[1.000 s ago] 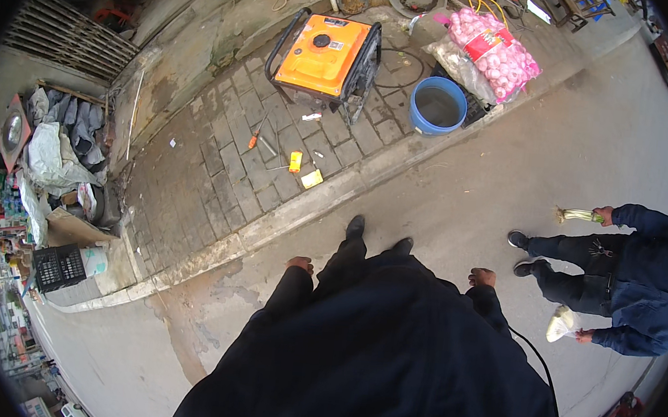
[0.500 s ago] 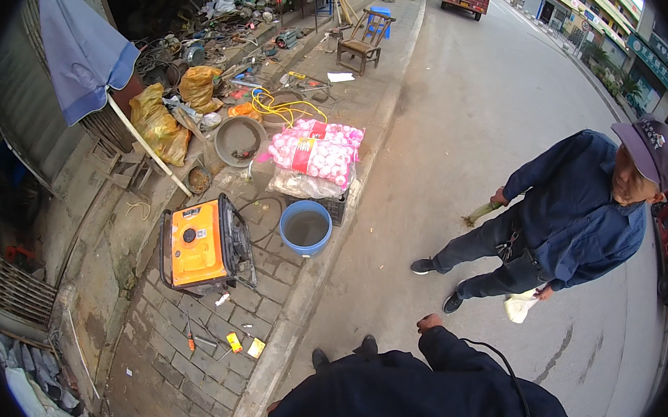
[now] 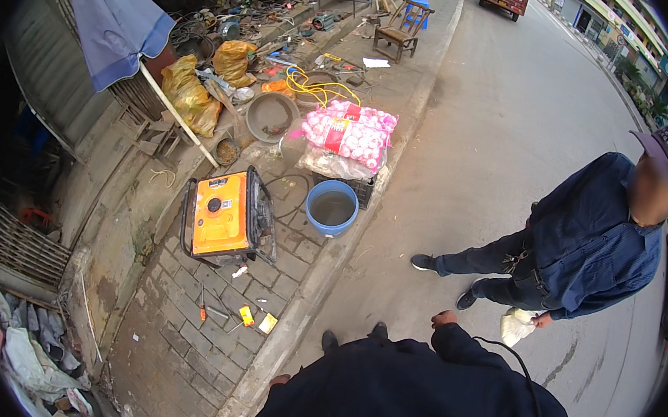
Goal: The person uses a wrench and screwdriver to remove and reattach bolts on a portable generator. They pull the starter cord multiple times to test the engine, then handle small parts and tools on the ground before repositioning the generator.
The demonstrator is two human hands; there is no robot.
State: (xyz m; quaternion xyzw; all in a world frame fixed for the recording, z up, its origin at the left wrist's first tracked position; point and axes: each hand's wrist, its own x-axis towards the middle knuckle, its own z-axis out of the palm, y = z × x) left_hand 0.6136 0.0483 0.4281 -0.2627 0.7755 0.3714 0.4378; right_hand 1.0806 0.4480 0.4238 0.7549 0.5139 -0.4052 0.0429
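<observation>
My right hand (image 3: 444, 319) hangs in front of my dark jacket over the road, fingers curled in, with nothing visible in them. Only a small part of my left hand (image 3: 280, 380) shows past my jacket, above the kerb; its fingers are hidden. On the brick paving ahead stands an orange generator (image 3: 221, 214) with a black frame. Beside it is a blue bucket (image 3: 330, 228) of greyish liquid. Near the generator lie a screwdriver (image 3: 203, 311) with an orange handle, a yellow-and-red item (image 3: 246, 315) and a small yellow box (image 3: 267, 323). Neither hand touches these.
A person (image 3: 590, 225) in dark blue stands at right, holding a whitish bag (image 3: 515, 326). Pink net sacks (image 3: 349, 136) sit by the kerb. A folded umbrella (image 3: 115, 18) leans at left, near yellow bags (image 3: 188, 94), a grey basin (image 3: 270, 117) and a wooden chair (image 3: 403, 30).
My view has swung, so the generator, bucket and sacks sit farther right and higher. The green stalks in the other person's hand are out of sight. More of my left hand shows.
</observation>
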